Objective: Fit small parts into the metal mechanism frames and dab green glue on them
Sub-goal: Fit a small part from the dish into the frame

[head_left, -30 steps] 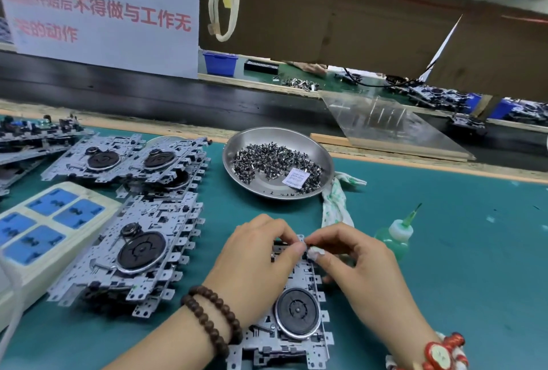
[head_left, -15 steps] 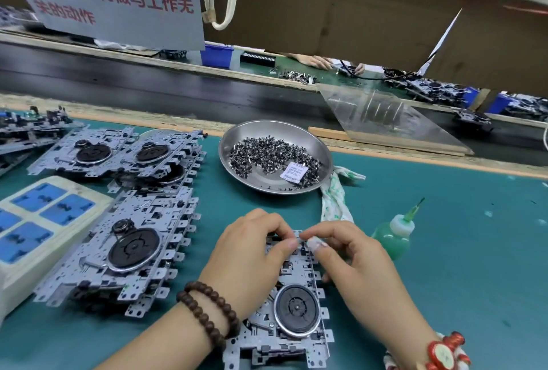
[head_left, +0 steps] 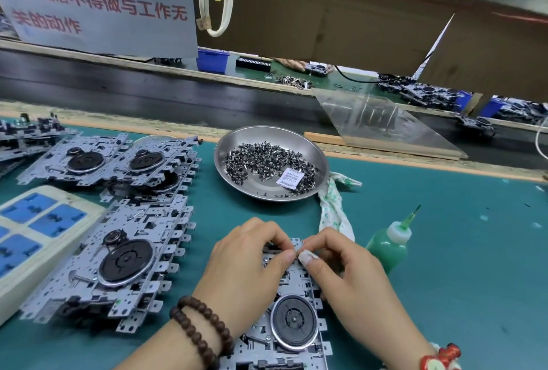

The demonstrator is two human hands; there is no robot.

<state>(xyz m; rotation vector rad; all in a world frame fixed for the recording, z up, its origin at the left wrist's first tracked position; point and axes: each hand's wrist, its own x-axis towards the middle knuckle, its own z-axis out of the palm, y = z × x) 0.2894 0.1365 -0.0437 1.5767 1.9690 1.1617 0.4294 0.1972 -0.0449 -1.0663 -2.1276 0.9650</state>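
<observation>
- A metal mechanism frame (head_left: 292,325) lies flat on the green desk (head_left: 444,266) directly in front of the person, its black round wheel (head_left: 294,321) facing up between the two wrists.
- The left hand (head_left: 246,268) rests on the frame's left part, fingers curled down, the fingertips pinching at the frame's far edge; what sits between them is too small to tell.
- The right hand (head_left: 350,274) comes in from the other side, fingers curled, thumb and forefinger meeting the left fingertips at that same far edge; its thumb tip is wrapped in white tape.
- The green glue bottle (head_left: 388,246) stands upright on the desk just beside the right hand, its thin nozzle tilted up and away.
- A steel dish (head_left: 318,159) holding a heap of small dark parts (head_left: 261,163) and a white paper packet (head_left: 290,179) sits farther back, well apart from the hands.
- A white-and-green cloth (head_left: 333,206) lies between the dish and the bottle.
- Stacks of more frames (head_left: 118,254) cover the desk to the left, next to a cream power strip (head_left: 35,230) with blue sockets.
</observation>
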